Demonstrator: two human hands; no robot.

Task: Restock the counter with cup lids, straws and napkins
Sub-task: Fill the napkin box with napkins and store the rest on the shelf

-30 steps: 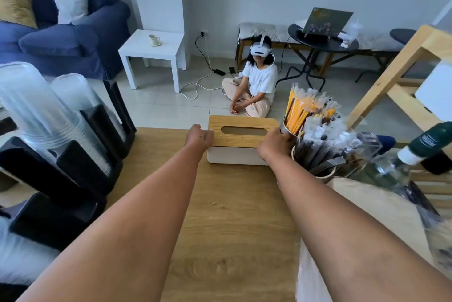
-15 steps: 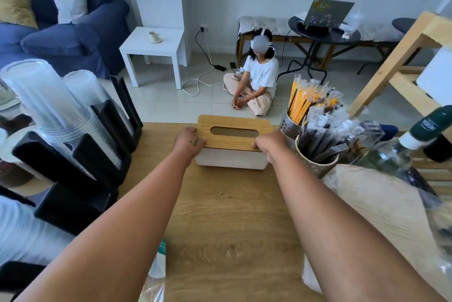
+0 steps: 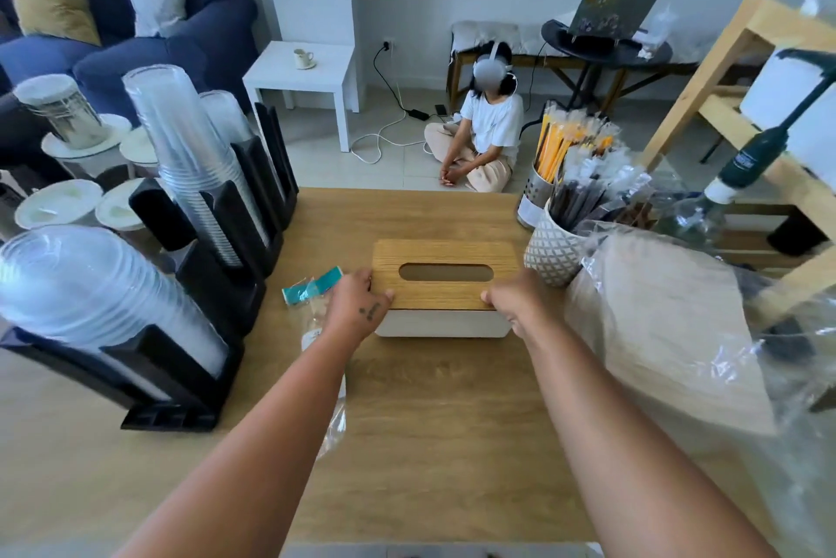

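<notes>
Box [image 3: 445, 286] (wooden lid with an oval slot, white body) stands on the middle of the counter [image 3: 429, 422], nearer the far edge. The left hand [image 3: 357, 302] and right hand [image 3: 513, 302] grip its two short ends, fingers curled round the lid's edges and thumbs on top.

Along the left edge, a black rack [image 3: 217, 241] holds tilted stacks of clear cups [image 3: 194, 159] and, in its nearest bay, clear lids [image 3: 90, 286].

At the far right corner, a steel pot [image 3: 536, 195] holds wrapped orange straws [image 3: 556, 141]. Nearer, a white patterned cup [image 3: 549, 256] holds wrapped black straws [image 3: 588, 195] and stands just beside the box's right end.

By the right edge lies a pack of napkins [image 3: 669, 322] in clear plastic. A teal-topped packet [image 3: 312, 286] lies just left of the left hand.
</notes>
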